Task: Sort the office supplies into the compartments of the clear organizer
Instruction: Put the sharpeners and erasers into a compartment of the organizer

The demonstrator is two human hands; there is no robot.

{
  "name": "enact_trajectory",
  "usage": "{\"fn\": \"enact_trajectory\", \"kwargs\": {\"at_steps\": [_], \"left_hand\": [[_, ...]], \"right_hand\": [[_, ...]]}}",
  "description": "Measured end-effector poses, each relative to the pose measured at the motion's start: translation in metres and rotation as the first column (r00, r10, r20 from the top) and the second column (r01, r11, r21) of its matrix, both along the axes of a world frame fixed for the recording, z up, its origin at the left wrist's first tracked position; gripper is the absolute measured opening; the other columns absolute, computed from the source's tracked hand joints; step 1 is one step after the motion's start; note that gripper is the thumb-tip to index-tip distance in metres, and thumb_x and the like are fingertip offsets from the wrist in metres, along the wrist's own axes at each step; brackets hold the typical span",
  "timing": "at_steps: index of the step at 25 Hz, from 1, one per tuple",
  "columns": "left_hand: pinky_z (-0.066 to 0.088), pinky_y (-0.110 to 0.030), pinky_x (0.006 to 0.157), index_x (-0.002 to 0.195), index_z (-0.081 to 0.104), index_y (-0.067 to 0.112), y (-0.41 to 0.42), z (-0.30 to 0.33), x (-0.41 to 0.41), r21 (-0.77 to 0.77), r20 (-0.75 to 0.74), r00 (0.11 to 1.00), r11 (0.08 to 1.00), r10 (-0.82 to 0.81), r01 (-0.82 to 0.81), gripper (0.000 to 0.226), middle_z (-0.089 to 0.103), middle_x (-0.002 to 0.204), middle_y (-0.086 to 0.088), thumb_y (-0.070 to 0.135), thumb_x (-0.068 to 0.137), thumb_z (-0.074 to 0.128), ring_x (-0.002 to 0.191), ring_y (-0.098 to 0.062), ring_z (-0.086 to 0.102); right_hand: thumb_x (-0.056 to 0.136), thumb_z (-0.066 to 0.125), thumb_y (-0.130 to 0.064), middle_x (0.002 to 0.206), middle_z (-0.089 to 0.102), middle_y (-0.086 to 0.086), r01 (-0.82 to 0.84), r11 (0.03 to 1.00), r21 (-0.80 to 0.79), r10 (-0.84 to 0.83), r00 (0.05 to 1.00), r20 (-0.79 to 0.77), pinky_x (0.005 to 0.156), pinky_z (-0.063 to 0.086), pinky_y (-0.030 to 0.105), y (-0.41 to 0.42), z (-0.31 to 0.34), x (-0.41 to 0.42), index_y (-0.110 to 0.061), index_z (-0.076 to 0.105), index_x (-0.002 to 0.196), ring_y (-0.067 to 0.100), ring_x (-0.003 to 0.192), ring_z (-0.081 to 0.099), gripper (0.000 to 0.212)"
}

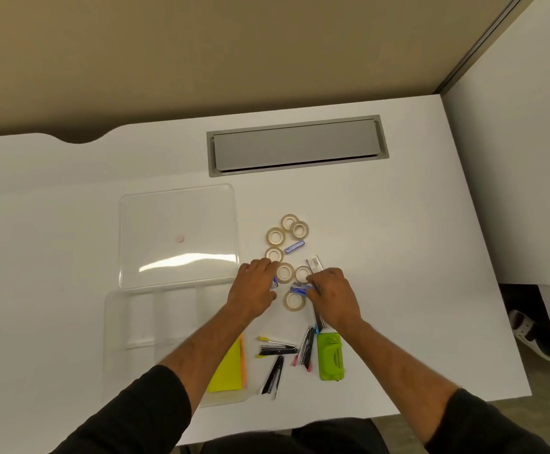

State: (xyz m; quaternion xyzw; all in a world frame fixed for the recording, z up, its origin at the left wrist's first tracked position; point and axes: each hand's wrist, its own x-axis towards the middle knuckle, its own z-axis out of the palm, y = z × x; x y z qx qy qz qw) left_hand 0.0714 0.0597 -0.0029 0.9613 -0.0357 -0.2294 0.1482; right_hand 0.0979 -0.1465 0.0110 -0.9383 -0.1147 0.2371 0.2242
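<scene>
On the white counter (398, 224), both hands work among a scatter of tape rolls (285, 272) and small blue staple boxes. The left hand (254, 291) lies knuckles up with its fingers curled over a blue staple box (275, 283) that peeks out at its right edge. The right hand (332, 294) pinches another blue staple box (299, 288) with its fingers, a tape roll just in front of it. A third blue box (295, 247) lies farther back among the rolls. The clear organizer (116, 322) sits to the left, near the counter's front edge, its long compartments bare except for yellow sticky notes (229, 371) at its right end. Its clear lid (178, 234) lies flat behind it. Black staplers (277, 350) and a green hole punch (331, 357) lie near the front, right of the organizer
</scene>
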Motion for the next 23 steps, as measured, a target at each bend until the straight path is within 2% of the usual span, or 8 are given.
{"fn": "enact_trajectory", "kwargs": {"at_steps": [4,9,16,20,23], "left_hand": [[0.043,-0.036,0.088,0.121,0.048,0.018,-0.005,-0.008,0.006,0.043,-0.036,0.998,0.998,0.043,-0.042,0.06,0.052,0.117,-0.003,0.037,0.074,0.079,0.105,-0.023,0.05],[0.046,-0.034,0.077,0.118,0.047,0.017,-0.003,-0.014,0.007,0.046,-0.028,1.0,0.999,0.014,-0.013,0.043,0.053,0.112,-0.005,0.02,0.081,0.069,0.098,-0.023,0.053],[0.052,-0.031,0.066,0.12,0.048,0.023,0.009,-0.003,0.009,-0.147,0.001,0.997,0.986,0.077,-0.076,0.052,0.047,0.108,0.001,0.03,0.075,0.071,0.084,-0.018,0.055],[0.053,-0.027,0.069,0.125,0.046,0.026,0.014,0.001,0.003,-0.275,-0.009,0.993,0.955,0.117,-0.115,0.056,0.048,0.112,0.005,0.038,0.076,0.072,0.084,-0.015,0.056],[0.053,-0.028,0.073,0.13,0.046,0.025,0.013,0.006,-0.002,-0.349,0.014,0.991,0.929,0.135,-0.122,0.058,0.049,0.115,0.006,0.036,0.079,0.071,0.09,-0.014,0.057]], "right_hand": [[0.091,0.063,-0.027,0.111,0.068,0.001,-0.001,1.0,0.013,0.001,1.0,0.009,0.089,0.047,0.037,-0.001,-0.004,0.002,-0.016,0.067,0.114,0.021,0.115,0.047,0.027],[0.086,0.065,-0.025,0.111,0.066,0.0,-0.054,0.998,-0.037,0.053,0.998,-0.023,0.087,0.045,0.038,0.004,-0.01,0.001,-0.017,0.064,0.117,0.025,0.112,0.046,0.033],[0.083,0.063,-0.025,0.114,0.06,0.0,-0.185,0.973,-0.141,0.183,0.983,-0.031,0.088,0.04,0.036,0.018,-0.018,-0.004,-0.018,0.061,0.117,0.025,0.111,0.043,0.035],[0.086,0.059,-0.014,0.118,0.059,0.007,-0.233,0.96,-0.152,0.233,0.972,-0.021,0.088,0.043,0.038,0.024,-0.023,-0.005,-0.014,0.057,0.118,0.028,0.11,0.047,0.032],[0.09,0.055,-0.007,0.118,0.059,0.008,-0.198,0.973,-0.12,0.197,0.98,-0.024,0.081,0.045,0.035,0.024,-0.024,-0.004,-0.012,0.055,0.118,0.026,0.108,0.051,0.027]]}}
